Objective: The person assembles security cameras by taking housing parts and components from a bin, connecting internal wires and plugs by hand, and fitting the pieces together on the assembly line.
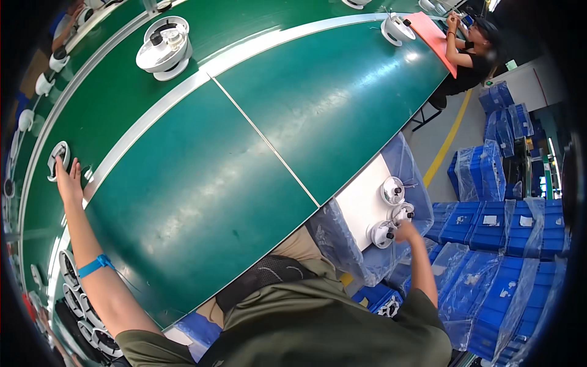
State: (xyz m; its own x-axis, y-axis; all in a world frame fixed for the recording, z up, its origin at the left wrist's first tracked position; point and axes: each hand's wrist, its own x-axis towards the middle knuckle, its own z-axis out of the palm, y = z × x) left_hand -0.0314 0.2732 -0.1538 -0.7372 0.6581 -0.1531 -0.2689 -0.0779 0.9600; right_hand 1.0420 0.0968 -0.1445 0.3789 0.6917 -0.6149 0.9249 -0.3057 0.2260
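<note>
My left arm reaches out to the far left, a blue wrist strap (95,265) around it. At its end my left hand (71,182) is open, fingers stretched against a white ring-shaped housing (55,166) on the green belt. Down at the right, my right hand (408,232) curls its fingers at a white round unit (402,214) with a black part. Two similar white units, a nearer one (381,235) and a farther one (392,191), stand beside it on a white sheet (358,211) in a plastic-lined bin. My right fingertips are partly hidden.
A green worktable (202,183) lies before me, with a belt (116,92) beyond its metal rail. Another white unit (164,49) rests on the belt. A co-worker (474,52) sits at the far right by an orange board (433,40). Wrapped blue crates (483,226) stand right.
</note>
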